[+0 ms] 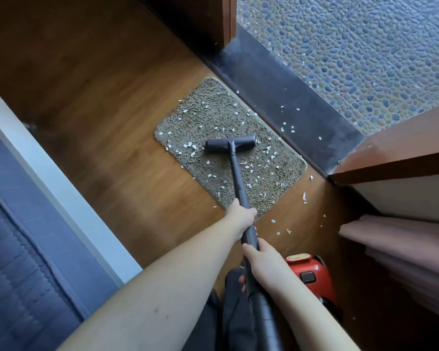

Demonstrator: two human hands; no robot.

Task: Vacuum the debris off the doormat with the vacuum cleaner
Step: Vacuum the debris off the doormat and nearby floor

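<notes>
Grey-brown doormat (230, 148) lies on the wooden floor (107, 117) beside the dark threshold (284, 97), strewn with white debris (188, 145). On it rests the vacuum cleaner's black nozzle (230, 143); left hand (240, 216) and right hand (260, 259) both grip the wand (236, 173), near the red canister (312, 274).

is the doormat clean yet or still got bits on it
Still littered. White scraps dot the doormat on every side of the vacuum head; more lie on the wooden floor and dark threshold.
</notes>
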